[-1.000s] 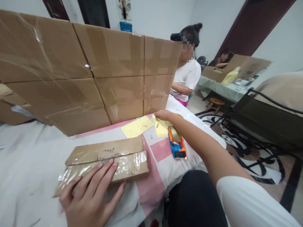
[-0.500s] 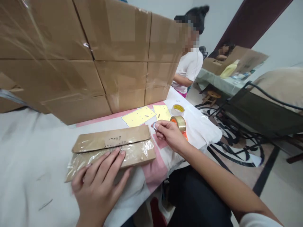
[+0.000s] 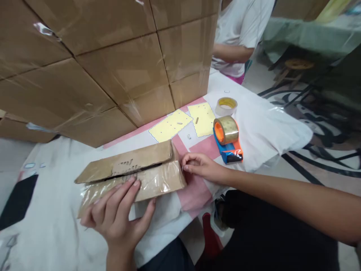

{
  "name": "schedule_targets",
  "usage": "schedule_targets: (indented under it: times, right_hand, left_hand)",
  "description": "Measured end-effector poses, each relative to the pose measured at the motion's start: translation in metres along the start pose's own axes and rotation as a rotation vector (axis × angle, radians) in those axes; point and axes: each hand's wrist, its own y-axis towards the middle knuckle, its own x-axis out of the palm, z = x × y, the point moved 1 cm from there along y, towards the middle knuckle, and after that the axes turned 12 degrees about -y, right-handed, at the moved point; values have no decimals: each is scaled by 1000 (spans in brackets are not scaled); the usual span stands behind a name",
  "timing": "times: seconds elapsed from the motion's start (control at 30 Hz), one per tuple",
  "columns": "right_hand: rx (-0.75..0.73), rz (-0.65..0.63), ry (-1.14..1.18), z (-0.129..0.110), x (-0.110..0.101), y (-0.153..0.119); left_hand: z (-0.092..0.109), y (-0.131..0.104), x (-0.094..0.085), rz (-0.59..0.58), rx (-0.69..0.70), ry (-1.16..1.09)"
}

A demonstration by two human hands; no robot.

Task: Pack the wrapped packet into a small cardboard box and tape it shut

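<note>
A long, flat cardboard box (image 3: 158, 182) lies on the cloth-covered table, its top flap slightly raised and glossy clear tape over its front part. My left hand (image 3: 118, 212) rests on the taped part, fingers stretched out and thumb apart at the near edge. At the box's right end is my right hand (image 3: 199, 165), thumb and fingers pinched together by the side panel; what is between them is hidden. Right of that hand, an orange and blue tape dispenser (image 3: 232, 150) carries a roll of brown tape (image 3: 231, 129). A roll of clear tape (image 3: 226, 107) sits behind it.
Taped cardboard boxes (image 3: 121, 71) stand stacked along the back of the table. Yellow printed patches (image 3: 170, 126) show on the tablecloth (image 3: 262, 109). Beyond the table is a person in a white shirt (image 3: 239, 30). A wooden stool (image 3: 299, 64) stands on the floor at right.
My right hand has moved from beside the brown tape to the box's right end, still pinched. My left hand stays on the box. The view has tilted downward.
</note>
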Motion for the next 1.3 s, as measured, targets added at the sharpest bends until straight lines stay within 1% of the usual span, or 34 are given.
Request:
schedule_targets:
  times: [0.07,0.13,0.27,0.4,0.5,0.63,0.7,0.77,0.87,1.0,1.13,1.23,1.3]
  right_hand:
    - [-1,-18,40,0,-2,3]
    - [-33,-2,41,0,-5,7]
    - [-119,55,-48,1,-6,14]
    - [-95,99,-102,-1,-2,16]
    - [-103,65,-87,-4,0,18]
    - [-113,0,-20,-5,-2,21]
    - [-113,-20,-20,-6,-3,21]
    - [-112,-37,-31,-7,-3,19]
    - [-114,-48,-54,-7,-4,15]
    - [-114,-50,-99,-7,-4,13]
    - [-106,-52,-130,-6,-5,16]
    - [-113,-66,-148,-6,-6,18]
    - [-126,-77,-155,-5,-7,19]
  left_hand:
    - [0,-1,2,7,-14,16]
    - [1,-1,4,17,-12,28]
    - [0,-5,7,23,-30,70]
    - [-2,-14,8,60,-42,117]
    - [-1,-20,10,94,-28,113]
    - [9,-27,16,183,-27,97]
    - [18,-28,20,190,-40,60]
    - [27,-25,21,170,-52,7]
    - [32,-14,16,150,-99,1]
    - [21,14,1,74,-216,35]
    - [13,43,-12,-16,-249,47]
    - [10,60,-18,-37,-329,2]
    - [6,70,-22,-79,-345,4]
